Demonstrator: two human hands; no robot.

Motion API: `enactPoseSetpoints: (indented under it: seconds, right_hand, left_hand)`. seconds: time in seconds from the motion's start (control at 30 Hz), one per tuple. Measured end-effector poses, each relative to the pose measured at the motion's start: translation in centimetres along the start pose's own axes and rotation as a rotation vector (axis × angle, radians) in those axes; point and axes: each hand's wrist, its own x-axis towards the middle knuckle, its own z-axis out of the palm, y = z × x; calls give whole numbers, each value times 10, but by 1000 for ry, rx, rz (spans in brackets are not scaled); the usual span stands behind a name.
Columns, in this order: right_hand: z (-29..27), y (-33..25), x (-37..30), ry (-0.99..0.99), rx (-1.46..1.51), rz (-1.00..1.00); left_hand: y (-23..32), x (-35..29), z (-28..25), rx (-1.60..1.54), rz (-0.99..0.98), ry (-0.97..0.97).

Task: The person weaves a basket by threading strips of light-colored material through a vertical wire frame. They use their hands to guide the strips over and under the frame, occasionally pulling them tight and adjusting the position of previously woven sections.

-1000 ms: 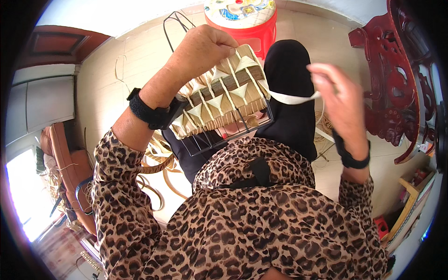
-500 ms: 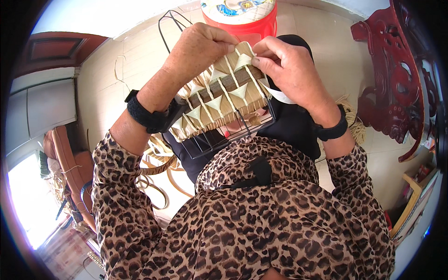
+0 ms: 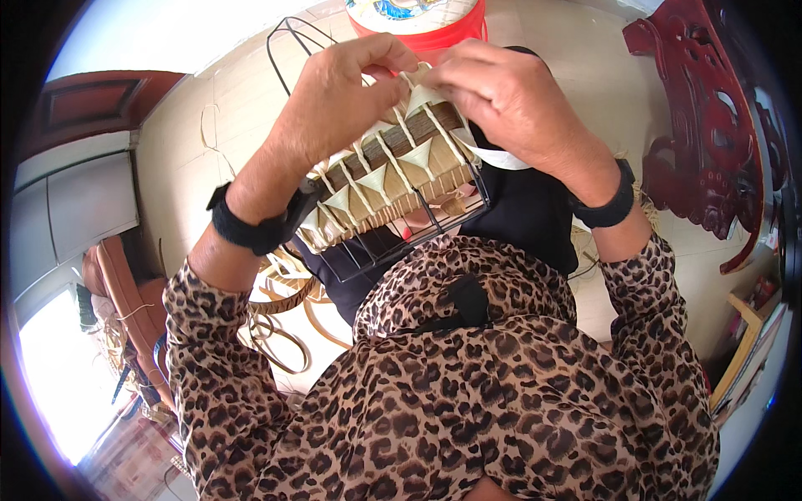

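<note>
A half-woven basket (image 3: 368, 179) of tan and brown strips on a black wire frame (image 3: 393, 255) rests tilted on my lap. Pale cords cross its side, with folded cream triangles between them. At its far edge, my left hand (image 3: 342, 100) is closed, thumb and forefinger curled together; what lies in their tips is hidden. Beside it, the fingers of my right hand (image 3: 518, 104) pinch a pale flat strip against the far right corner. A loose white length of strip (image 3: 501, 159) hangs in a loop below my right hand.
Ahead stands a red bucket-like stool (image 3: 426, 33) with a patterned top. Carved dark red furniture (image 3: 710, 125) is at the right. Coiled strips (image 3: 280, 342) lie on the floor at the left, near a brown seat (image 3: 125, 292) with loose fibres.
Both hands have shifted slightly left and closer together at the basket's far edge. My right fingers have moved from the corner onto the pale strip. The basket has moved slightly left.
</note>
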Motion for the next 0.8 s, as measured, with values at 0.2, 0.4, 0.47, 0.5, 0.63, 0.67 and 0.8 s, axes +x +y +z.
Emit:
enactPoseSetpoints:
  seconds: [0.2,0.4,0.47,0.5,0.63,0.67,0.8]
  right_hand:
    - [-18,-31,-21,-116,175,458]
    - [-20,-55,-36,-145,215,589]
    - [-21,-59,-38,-137,215,599]
    - [-21,-61,-39,-135,212,603]
    - [-13,-67,-43,-111,44,480]
    - [-10,-70,-40,-83,-42,414]
    - [-6,-75,-33,-56,-181,366]
  left_hand:
    - [7,-20,12,431,312,197]
    - [14,-20,13,581,447,253]
    - [15,-19,14,590,465,246]
    - [15,-19,14,598,480,248]
    - [11,-18,13,657,488,234]
    - [10,-16,10,636,481,223]
    - [20,-14,-5,129,-73,70]
